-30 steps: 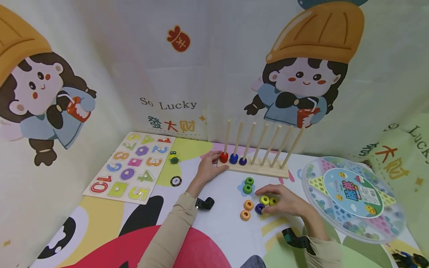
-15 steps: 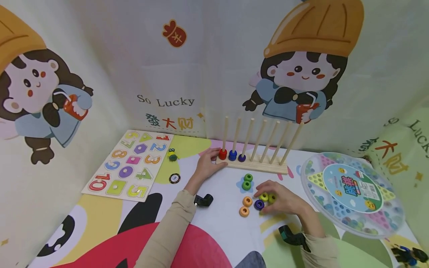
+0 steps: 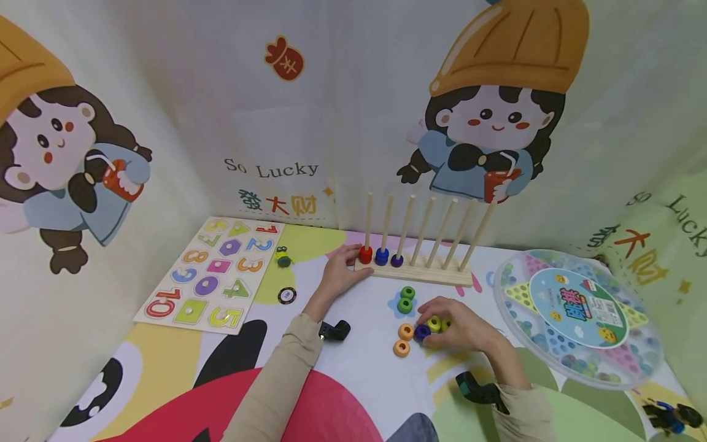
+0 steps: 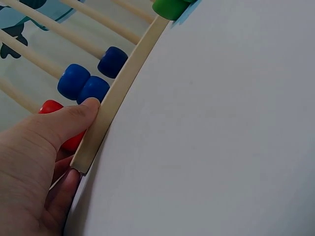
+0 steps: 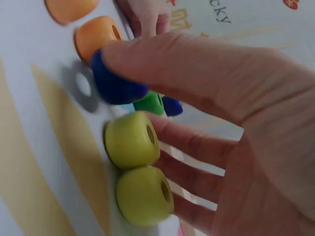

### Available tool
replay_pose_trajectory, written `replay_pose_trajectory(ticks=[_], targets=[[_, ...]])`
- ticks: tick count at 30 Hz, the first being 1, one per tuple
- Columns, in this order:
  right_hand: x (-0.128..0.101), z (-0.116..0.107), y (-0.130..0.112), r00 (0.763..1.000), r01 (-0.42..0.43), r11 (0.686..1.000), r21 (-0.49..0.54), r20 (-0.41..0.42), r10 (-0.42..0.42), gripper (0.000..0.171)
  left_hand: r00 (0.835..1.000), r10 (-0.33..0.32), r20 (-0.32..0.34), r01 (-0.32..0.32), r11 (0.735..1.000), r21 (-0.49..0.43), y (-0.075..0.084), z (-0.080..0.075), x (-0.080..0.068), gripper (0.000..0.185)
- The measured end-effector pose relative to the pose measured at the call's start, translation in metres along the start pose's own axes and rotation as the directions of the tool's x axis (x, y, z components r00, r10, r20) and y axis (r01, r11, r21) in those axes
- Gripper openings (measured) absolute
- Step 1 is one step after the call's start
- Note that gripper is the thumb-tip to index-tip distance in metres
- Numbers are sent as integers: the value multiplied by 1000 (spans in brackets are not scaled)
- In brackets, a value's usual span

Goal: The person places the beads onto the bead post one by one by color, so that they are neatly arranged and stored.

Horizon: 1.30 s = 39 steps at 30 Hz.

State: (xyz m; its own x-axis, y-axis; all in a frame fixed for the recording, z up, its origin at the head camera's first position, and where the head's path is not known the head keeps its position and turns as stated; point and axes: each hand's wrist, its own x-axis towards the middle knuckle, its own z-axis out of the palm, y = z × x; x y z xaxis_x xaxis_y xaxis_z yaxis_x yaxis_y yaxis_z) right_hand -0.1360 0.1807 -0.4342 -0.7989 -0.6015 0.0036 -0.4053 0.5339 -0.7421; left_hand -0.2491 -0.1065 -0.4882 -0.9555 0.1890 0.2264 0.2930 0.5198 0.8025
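My left hand (image 3: 339, 273) grips the left end of a wooden peg rack (image 3: 425, 274), thumb on the base's front edge. Red beads (image 3: 365, 255) sit on its first peg, two blue beads (image 4: 74, 82) on the second, and a dark blue bead (image 4: 112, 62) on the third. My right hand (image 3: 461, 325) pinches another dark blue bead (image 5: 118, 81) between thumb and fingers; its shadow on the cloth shows it lifted. Right beside it lie two yellow beads (image 5: 133, 140). Two orange beads (image 3: 401, 348) and two green beads (image 3: 405, 305) lie nearby.
A number puzzle board (image 3: 210, 276) lies at the left, with a small green-yellow toy (image 3: 283, 258) and a poker chip (image 3: 286, 295) beside it. A round Chinese checkers case (image 3: 577, 319) is at the right. A small figurine (image 3: 671, 417) lies at the lower right corner.
My right hand has closed its thumb and fingers on the dark blue bead and raised it slightly, a little to the left. My left hand stays on the rack.
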Motion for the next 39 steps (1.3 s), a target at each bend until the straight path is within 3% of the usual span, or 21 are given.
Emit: replay_pose_trajectory(ticks=[6,10,15,20,27,32,35,39], targets=[[4,-2,-6,993,3,999,52,-115,3,25,1000,5,-7,-5,1000,-4,1,-2,1,59],[11,-8,-12,961,-19,998,56,-274,34,26,1000,4,2,-4,1000,9,1,-2,3,59],[26,-22,-25,882,-66,997,33,-466,74,31,1000,21,-6,-21,1000,11,0,-1,4,58],[39,-34,-37,793,-39,996,84,-604,82,31,1000,25,4,-25,1000,8,0,1,2,58],[61,-51,-62,709,26,992,126,-702,71,32,1000,22,3,-22,1000,7,1,2,3,58],[76,-61,-85,612,65,989,134,-788,66,31,1000,31,3,-31,1000,1,0,2,3,57],[85,-67,-97,563,72,993,89,-826,33,31,1000,28,1,-28,1000,1,-1,2,2,58],[96,-75,-109,537,62,998,-1,-843,-34,30,999,37,-5,-37,999,10,-2,3,1,57]])
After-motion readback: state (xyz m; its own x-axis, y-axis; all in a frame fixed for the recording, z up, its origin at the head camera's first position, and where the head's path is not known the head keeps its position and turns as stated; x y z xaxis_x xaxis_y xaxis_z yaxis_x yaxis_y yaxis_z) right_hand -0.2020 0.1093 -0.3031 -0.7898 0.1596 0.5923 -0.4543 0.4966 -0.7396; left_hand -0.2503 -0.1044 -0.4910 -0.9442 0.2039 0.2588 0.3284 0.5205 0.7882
